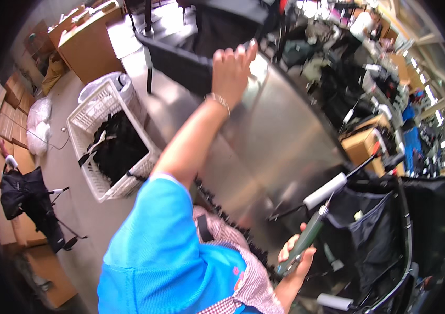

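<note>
On the steel desk, near its far edge, the left hand is reaching out with fingers curling together over the rim of a black fabric piece, which is lying just beyond the hand, its long axis running along that edge. Nearer the body, off the desk's near right corner, the right hand is clamping round a green tool, shaft pointing up toward a black frame. Left of the desk, a white basket is sitting on the floor.
</note>
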Demonstrator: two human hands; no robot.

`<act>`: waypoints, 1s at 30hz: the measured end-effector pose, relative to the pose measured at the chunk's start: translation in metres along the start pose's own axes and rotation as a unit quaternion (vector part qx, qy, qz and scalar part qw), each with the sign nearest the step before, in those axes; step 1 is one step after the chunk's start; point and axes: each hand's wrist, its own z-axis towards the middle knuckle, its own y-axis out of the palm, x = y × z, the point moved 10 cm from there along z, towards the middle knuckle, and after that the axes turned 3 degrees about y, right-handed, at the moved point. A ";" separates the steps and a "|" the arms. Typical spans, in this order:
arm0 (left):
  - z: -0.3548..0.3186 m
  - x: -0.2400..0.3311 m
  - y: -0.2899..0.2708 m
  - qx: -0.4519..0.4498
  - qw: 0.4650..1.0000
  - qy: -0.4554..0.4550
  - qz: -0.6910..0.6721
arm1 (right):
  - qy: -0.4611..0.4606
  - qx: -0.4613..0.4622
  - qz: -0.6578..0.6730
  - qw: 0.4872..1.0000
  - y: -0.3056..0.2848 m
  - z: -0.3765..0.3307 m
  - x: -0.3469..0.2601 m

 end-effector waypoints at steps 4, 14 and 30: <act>0.027 -0.046 0.030 -0.133 0.982 -0.019 -0.131 | 0.028 0.046 0.011 0.998 -0.005 -0.004 0.035; -0.055 -0.082 0.025 -0.004 0.932 0.127 -0.340 | 0.144 0.075 -0.054 0.985 0.001 0.017 0.095; -0.356 0.013 0.057 -0.691 0.580 0.244 -0.357 | 0.182 0.013 -0.138 0.973 0.015 0.036 0.103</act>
